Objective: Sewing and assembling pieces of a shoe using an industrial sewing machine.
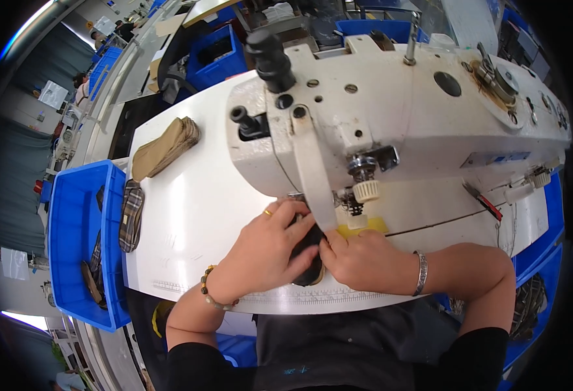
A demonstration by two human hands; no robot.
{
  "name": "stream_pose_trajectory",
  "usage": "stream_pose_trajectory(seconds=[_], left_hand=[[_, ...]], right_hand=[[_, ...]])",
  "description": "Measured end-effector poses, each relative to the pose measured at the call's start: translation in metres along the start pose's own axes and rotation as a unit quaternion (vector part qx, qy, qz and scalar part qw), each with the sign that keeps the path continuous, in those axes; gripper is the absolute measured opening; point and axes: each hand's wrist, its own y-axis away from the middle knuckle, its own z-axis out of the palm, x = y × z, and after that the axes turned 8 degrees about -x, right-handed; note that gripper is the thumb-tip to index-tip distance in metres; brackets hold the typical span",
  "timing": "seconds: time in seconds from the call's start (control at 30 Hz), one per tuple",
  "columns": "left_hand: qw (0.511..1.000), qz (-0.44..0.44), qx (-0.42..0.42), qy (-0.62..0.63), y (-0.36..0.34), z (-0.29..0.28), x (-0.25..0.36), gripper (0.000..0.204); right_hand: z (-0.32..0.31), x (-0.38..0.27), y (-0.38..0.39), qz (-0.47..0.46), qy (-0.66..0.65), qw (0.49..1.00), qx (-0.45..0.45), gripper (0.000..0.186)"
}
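A small dark fabric piece with a tan edge [308, 242] lies under the needle end of a white sewing machine [391, 117]. My left hand [260, 244] grips it from the left, fingers on its far part and thumb across its near part. On its right edge, my right hand [371, 260] pinches the border with closed fingers, close to the presser area. The needle and the piece's far end are hidden behind my fingers and the machine's white lever [314, 173]. Beside my right hand, a yellow patch [372, 225] shows on the table.
On the white table [189, 221] sits a stack of tan fabric pieces [163, 150] at the far left. A plaid piece [131, 215] hangs by a blue bin [81, 186] at the left edge. Red-handled snips [485, 202] lie right. More blue bins [218, 65] stand behind.
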Motion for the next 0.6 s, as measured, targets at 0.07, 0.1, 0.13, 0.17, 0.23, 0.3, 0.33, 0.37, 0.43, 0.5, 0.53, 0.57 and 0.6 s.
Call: stream_pose_trajectory(seconds=[0.07,0.1,0.13,0.17,0.23,0.3,0.33,0.37,0.43,0.5,0.53,0.57,0.6], left_hand=[[0.998,0.009,-0.013,-0.062,0.015,-0.004,0.004,0.056],[0.993,0.023,-0.035,-0.114,0.022,-0.004,0.008,0.063],[0.989,0.003,-0.036,-0.147,0.026,-0.003,0.014,0.065],[0.987,-0.008,-0.029,-0.155,0.029,-0.002,0.018,0.065],[0.977,-0.014,-0.013,-0.211,0.032,-0.001,0.024,0.066],[0.968,-0.002,0.061,-0.243,0.032,0.004,0.021,0.058],[0.959,-0.017,0.113,-0.261,0.032,0.004,0.023,0.052],[0.946,-0.032,0.164,-0.278,0.033,0.005,0.025,0.045],[0.930,-0.066,0.186,-0.311,0.031,0.006,0.027,0.042],[0.914,-0.094,0.205,-0.338,0.030,0.007,0.025,0.039],[0.915,-0.111,0.198,-0.334,0.034,0.005,0.022,0.037],[0.916,-0.127,0.191,-0.330,0.035,0.005,0.021,0.035],[0.915,-0.125,0.193,-0.331,0.034,0.004,0.022,0.035]], right_hand=[[0.005,0.000,0.001,0.008,-0.007,1.000,0.023,0.030],[0.004,0.000,0.001,-0.004,-0.004,0.999,0.033,0.030],[0.000,-0.001,0.001,0.009,-0.010,1.000,0.015,0.031],[-0.004,-0.002,0.001,0.022,-0.016,1.000,-0.003,0.033],[-0.006,-0.003,0.000,0.020,-0.005,0.999,-0.029,0.039],[-0.003,-0.004,0.000,0.047,0.015,0.999,-0.001,0.044],[0.000,-0.004,0.000,0.039,0.033,0.999,0.009,0.051],[0.000,-0.005,-0.001,0.032,0.036,0.999,0.012,0.051],[0.000,-0.006,-0.002,0.044,0.038,0.998,0.023,0.051],[0.000,-0.006,-0.002,0.046,0.043,0.998,0.016,0.051],[0.000,-0.005,-0.001,0.049,0.045,0.998,0.010,0.052],[-0.002,-0.004,-0.001,0.049,0.047,0.998,0.012,0.052],[-0.004,-0.003,0.000,0.040,0.035,0.999,0.008,0.045]])
